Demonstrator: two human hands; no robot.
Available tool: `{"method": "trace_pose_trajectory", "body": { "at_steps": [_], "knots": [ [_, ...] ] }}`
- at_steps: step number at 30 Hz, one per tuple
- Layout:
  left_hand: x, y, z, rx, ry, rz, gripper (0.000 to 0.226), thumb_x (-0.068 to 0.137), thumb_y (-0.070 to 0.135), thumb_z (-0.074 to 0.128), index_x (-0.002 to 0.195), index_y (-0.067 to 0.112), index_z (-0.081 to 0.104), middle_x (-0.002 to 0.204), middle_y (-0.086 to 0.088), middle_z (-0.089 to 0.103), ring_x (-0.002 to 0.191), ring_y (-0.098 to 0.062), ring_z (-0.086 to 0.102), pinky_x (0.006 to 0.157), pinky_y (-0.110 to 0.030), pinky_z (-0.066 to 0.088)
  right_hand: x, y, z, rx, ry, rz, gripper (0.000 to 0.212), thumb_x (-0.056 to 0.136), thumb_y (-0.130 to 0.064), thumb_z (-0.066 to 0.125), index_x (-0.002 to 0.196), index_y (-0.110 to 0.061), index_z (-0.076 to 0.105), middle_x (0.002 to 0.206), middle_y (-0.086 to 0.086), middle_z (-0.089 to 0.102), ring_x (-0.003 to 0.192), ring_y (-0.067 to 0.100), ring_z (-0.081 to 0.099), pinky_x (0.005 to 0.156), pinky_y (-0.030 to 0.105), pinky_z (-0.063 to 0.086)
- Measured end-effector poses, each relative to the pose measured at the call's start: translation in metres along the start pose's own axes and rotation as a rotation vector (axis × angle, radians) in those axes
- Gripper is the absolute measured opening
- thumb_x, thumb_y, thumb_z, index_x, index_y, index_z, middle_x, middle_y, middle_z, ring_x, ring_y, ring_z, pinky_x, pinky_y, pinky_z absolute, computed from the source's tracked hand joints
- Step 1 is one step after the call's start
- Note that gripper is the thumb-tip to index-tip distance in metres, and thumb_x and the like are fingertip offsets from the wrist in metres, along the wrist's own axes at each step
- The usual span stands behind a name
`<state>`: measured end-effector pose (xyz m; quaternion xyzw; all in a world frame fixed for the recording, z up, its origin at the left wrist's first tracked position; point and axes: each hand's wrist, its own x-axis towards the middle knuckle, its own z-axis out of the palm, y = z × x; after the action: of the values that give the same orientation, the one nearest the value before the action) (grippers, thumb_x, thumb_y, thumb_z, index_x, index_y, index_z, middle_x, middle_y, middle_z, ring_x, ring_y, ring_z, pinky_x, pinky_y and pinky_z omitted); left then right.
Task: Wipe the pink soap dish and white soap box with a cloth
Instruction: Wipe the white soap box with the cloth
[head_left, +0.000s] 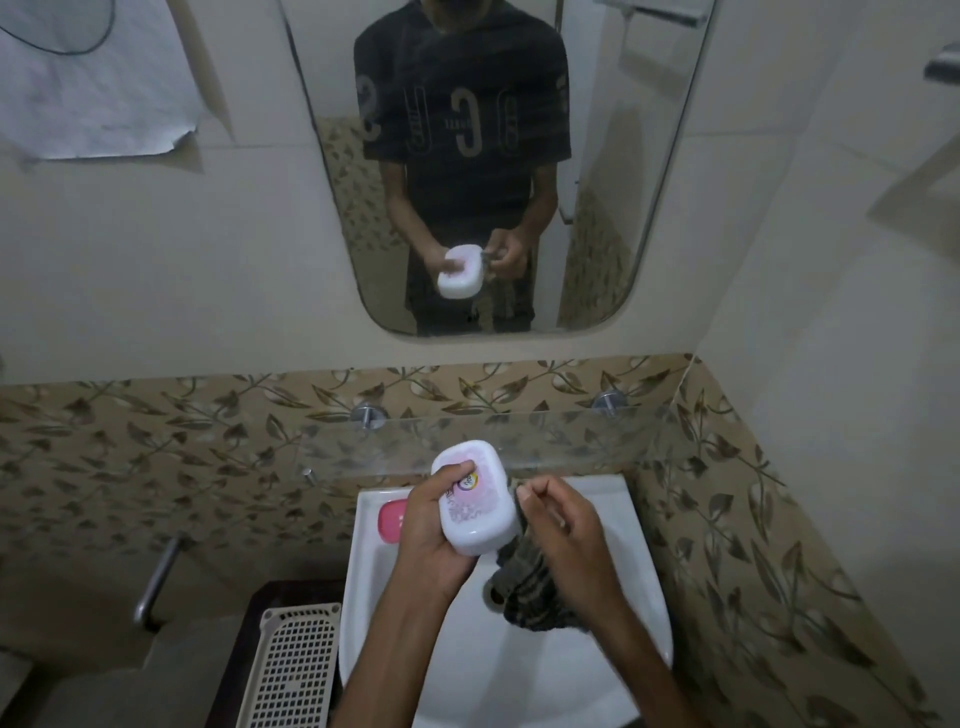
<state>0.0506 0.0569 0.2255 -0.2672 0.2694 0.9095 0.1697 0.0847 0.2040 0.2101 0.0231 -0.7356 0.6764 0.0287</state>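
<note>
My left hand (434, 535) grips the white soap box (480, 506) above the sink, thumb across its printed lid. The box is tilted, its far end toward the glass shelf. My right hand (563, 525) holds a dark grey cloth (530, 587) beside the box's right side, and the cloth hangs down over the basin. The pink soap dish (390, 519) lies on the sink's back left corner, partly hidden by my left hand.
The white sink (519, 670) fills the lower middle, its drain partly under the cloth. A glass shelf (545, 441) juts out just behind the box. A mirror (623, 182) hangs above. A beige perforated basket (293, 670) stands at the lower left, near a metal wall bar (158, 577).
</note>
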Motion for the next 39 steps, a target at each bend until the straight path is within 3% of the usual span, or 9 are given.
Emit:
{"method": "trace_pose_trajectory", "body": {
  "at_steps": [6, 10, 14, 22, 24, 27, 34, 37, 39],
  "knots": [
    [0.003, -0.003, 0.006, -0.177, 0.070, 0.059, 0.035, 0.097, 0.010, 0.058, 0.131, 0.003, 0.055, 0.125, -0.017, 0.059, 0.115, -0.033, 0.058, 0.103, -0.044, 0.047, -0.007, 0.008, 0.014, -0.057, 0.124, -0.113, 0.020, 0.101, -0.025, 0.067, 0.085, -0.016, 0.062, 0.073, -0.001, 0.063, 0.066, 0.009, 0.060, 0.062, 0.017, 0.048],
    [0.001, -0.012, 0.015, -0.183, 0.102, 0.087, 0.036, 0.096, 0.004, 0.060, 0.131, 0.001, 0.054, 0.116, -0.021, 0.065, 0.105, -0.038, 0.065, 0.075, -0.046, 0.059, -0.001, 0.008, 0.015, 0.088, 0.230, -0.032, 0.006, 0.099, -0.011, 0.069, 0.095, -0.015, 0.067, 0.085, -0.006, 0.074, 0.076, 0.004, 0.070, 0.065, 0.015, 0.053],
    [0.003, -0.009, 0.015, -0.209, 0.116, 0.093, 0.024, 0.095, 0.001, 0.057, 0.118, 0.002, 0.054, 0.096, -0.019, 0.064, 0.086, -0.034, 0.065, 0.057, -0.040, 0.063, -0.005, 0.009, 0.023, 0.091, 0.230, -0.131, 0.010, 0.094, -0.007, 0.074, 0.096, -0.010, 0.065, 0.083, 0.002, 0.072, 0.073, 0.026, 0.068, 0.063, 0.028, 0.055],
    [0.008, -0.001, 0.023, -0.213, 0.128, 0.099, 0.018, 0.094, 0.002, 0.059, 0.113, 0.000, 0.056, 0.108, -0.022, 0.061, 0.106, -0.040, 0.060, 0.100, -0.056, 0.052, -0.003, 0.017, 0.026, -0.035, 0.115, -0.213, 0.016, 0.090, -0.011, 0.080, 0.091, -0.021, 0.067, 0.085, -0.011, 0.071, 0.078, 0.009, 0.071, 0.069, 0.020, 0.056],
    [0.005, -0.001, 0.026, -0.220, 0.105, 0.103, 0.019, 0.096, 0.001, 0.057, 0.114, -0.001, 0.055, 0.108, -0.023, 0.063, 0.103, -0.039, 0.062, 0.086, -0.050, 0.061, 0.006, 0.017, 0.020, 0.000, 0.192, -0.173, 0.018, 0.092, -0.013, 0.079, 0.092, -0.028, 0.068, 0.089, -0.011, 0.072, 0.084, 0.008, 0.071, 0.072, 0.015, 0.054],
    [0.001, -0.002, 0.025, -0.241, 0.073, 0.067, 0.007, 0.096, 0.001, 0.056, 0.101, -0.004, 0.057, 0.083, -0.023, 0.070, 0.074, -0.037, 0.070, 0.049, -0.040, 0.061, 0.009, 0.014, 0.022, 0.049, 0.268, -0.172, 0.010, 0.092, -0.027, 0.076, 0.093, -0.032, 0.067, 0.093, -0.011, 0.073, 0.086, 0.007, 0.070, 0.071, 0.012, 0.053],
    [0.004, -0.009, 0.021, -0.250, 0.121, 0.142, 0.006, 0.094, -0.004, 0.059, 0.099, 0.000, 0.058, 0.073, -0.022, 0.073, 0.066, -0.034, 0.074, 0.058, -0.045, 0.064, 0.011, 0.018, 0.019, 0.045, 0.276, -0.154, 0.011, 0.093, -0.016, 0.077, 0.091, -0.024, 0.068, 0.091, -0.010, 0.073, 0.082, 0.007, 0.070, 0.071, 0.019, 0.055],
    [0.007, -0.008, 0.021, -0.230, 0.133, 0.094, 0.017, 0.094, 0.003, 0.064, 0.109, -0.002, 0.058, 0.093, -0.024, 0.070, 0.084, -0.037, 0.070, 0.077, -0.052, 0.062, 0.000, 0.018, 0.027, -0.023, 0.122, -0.238, 0.011, 0.089, -0.021, 0.079, 0.088, -0.023, 0.069, 0.086, -0.010, 0.072, 0.078, 0.011, 0.070, 0.069, 0.021, 0.055],
    [0.007, -0.009, 0.023, -0.217, 0.144, 0.114, 0.033, 0.095, 0.004, 0.064, 0.126, -0.004, 0.053, 0.112, -0.026, 0.066, 0.093, -0.036, 0.068, 0.070, -0.047, 0.063, 0.006, 0.017, 0.025, -0.004, 0.211, -0.173, 0.016, 0.091, -0.013, 0.079, 0.087, -0.025, 0.069, 0.085, -0.010, 0.072, 0.080, 0.011, 0.070, 0.069, 0.020, 0.053]
  ]
}}
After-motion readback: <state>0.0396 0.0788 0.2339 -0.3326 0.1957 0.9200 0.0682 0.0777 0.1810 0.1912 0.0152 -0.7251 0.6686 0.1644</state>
